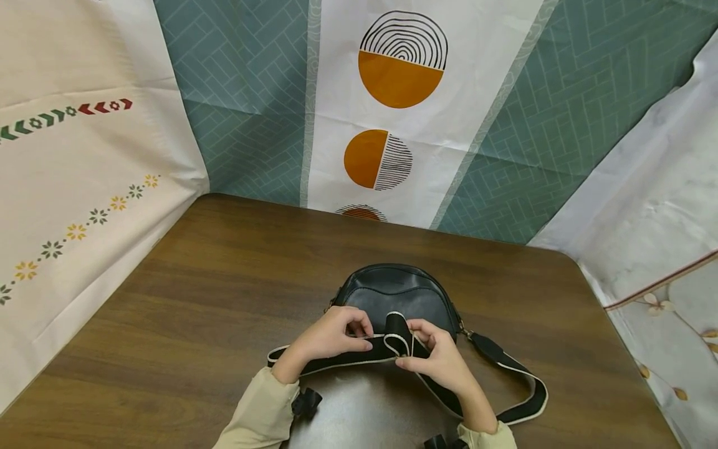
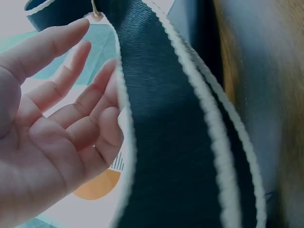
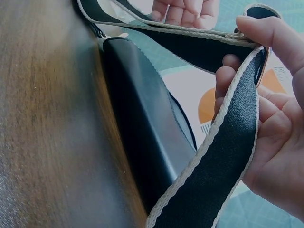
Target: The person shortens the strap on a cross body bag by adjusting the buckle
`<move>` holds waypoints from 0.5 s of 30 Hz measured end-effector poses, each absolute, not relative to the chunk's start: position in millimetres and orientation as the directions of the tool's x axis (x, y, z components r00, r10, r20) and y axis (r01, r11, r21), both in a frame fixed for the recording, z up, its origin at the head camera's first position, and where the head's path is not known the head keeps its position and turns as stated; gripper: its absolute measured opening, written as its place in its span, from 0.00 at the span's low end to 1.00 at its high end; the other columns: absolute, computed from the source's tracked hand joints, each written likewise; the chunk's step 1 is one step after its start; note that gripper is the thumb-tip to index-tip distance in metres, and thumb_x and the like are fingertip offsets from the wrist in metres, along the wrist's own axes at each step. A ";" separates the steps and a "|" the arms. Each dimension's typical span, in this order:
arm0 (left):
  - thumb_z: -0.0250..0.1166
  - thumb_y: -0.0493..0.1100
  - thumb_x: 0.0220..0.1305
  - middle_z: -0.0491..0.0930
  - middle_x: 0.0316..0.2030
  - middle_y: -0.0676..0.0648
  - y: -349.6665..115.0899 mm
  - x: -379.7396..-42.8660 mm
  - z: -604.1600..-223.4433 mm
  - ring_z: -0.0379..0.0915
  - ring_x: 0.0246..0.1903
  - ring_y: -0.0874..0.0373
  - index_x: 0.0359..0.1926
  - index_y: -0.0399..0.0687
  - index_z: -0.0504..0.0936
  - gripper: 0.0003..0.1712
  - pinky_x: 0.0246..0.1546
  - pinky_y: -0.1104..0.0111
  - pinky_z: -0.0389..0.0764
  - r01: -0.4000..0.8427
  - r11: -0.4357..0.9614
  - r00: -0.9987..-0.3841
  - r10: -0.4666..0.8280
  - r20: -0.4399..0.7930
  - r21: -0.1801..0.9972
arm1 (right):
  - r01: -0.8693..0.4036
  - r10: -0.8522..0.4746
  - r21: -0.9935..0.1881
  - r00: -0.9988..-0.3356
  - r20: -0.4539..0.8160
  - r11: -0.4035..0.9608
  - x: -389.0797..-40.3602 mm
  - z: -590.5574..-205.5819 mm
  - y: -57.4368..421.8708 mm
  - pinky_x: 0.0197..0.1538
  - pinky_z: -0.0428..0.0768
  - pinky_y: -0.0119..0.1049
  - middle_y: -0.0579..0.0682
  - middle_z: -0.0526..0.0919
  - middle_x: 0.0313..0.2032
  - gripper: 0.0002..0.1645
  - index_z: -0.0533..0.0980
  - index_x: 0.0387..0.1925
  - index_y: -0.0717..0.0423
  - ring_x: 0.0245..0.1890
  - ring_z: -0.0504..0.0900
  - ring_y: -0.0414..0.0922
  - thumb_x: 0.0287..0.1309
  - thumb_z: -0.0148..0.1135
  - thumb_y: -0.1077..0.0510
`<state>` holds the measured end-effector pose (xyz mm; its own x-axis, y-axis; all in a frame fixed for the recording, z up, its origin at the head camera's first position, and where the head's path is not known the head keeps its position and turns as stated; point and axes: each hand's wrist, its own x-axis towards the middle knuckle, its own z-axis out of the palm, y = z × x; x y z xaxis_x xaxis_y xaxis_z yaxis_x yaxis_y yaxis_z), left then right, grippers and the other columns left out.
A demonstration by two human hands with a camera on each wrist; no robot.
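Observation:
A black handbag (image 1: 401, 292) with a rounded top lies on the table, close beyond both hands. Its wide black shoulder strap (image 1: 350, 360), edged in cream braid, runs across in front of it. My right hand (image 1: 443, 362) pinches the strap beside a small raised loop (image 1: 396, 324), thumb on the near side and fingers behind. A metal strap slider (image 3: 261, 69) shows at that grip in the right wrist view. My left hand (image 1: 331, 337) is beside the strap, its fingers loosely bent; in the left wrist view nothing is between thumb and fingers.
The brown wooden table (image 1: 168, 324) extends around the bag. More strap (image 1: 530, 399) curves out to the right from a clip at the bag's side. Patterned cloths (image 1: 241, 112) hang behind and along both sides of the table.

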<state>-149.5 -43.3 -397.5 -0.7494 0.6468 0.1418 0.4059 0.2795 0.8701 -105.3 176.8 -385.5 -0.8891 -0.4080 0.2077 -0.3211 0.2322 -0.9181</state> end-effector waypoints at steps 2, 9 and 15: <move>0.67 0.34 0.49 0.76 0.22 0.53 -43.6 -149.4 -397.8 0.70 0.23 0.63 0.28 0.38 0.79 0.05 0.25 0.72 0.73 0.390 0.269 -0.747 0.652 0.132 0.880 | -0.327 -0.408 -0.914 -0.889 0.210 0.242 -105.7 -384.7 176.9 0.28 0.75 0.32 0.60 0.80 0.30 0.24 0.70 0.41 0.72 0.26 0.76 0.35 0.37 0.64 0.76; 0.65 0.33 0.50 0.77 0.22 0.49 -39.9 -147.0 -394.7 0.67 0.20 0.65 0.29 0.35 0.81 0.03 0.22 0.74 0.71 0.363 0.236 -0.731 0.671 0.119 0.901 | -0.343 -0.417 -0.911 -0.880 0.226 0.231 -106.5 -384.5 177.3 0.28 0.75 0.30 0.58 0.80 0.30 0.24 0.69 0.41 0.72 0.27 0.76 0.36 0.36 0.64 0.76; 0.66 0.34 0.50 0.76 0.22 0.54 -33.8 -150.5 -406.4 0.63 0.19 0.68 0.28 0.39 0.81 0.02 0.23 0.75 0.68 0.387 0.233 -0.722 0.678 0.135 0.892 | -0.345 -0.422 -0.913 -0.877 0.230 0.219 -106.3 -386.4 178.0 0.28 0.75 0.30 0.54 0.80 0.31 0.24 0.69 0.41 0.72 0.27 0.76 0.35 0.37 0.64 0.76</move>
<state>-150.5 -33.8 -406.4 -0.7221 0.6783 0.1355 0.3865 0.2333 0.8923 -106.3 178.0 -386.4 -0.8770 -0.4222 0.2296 -0.3446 0.2194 -0.9128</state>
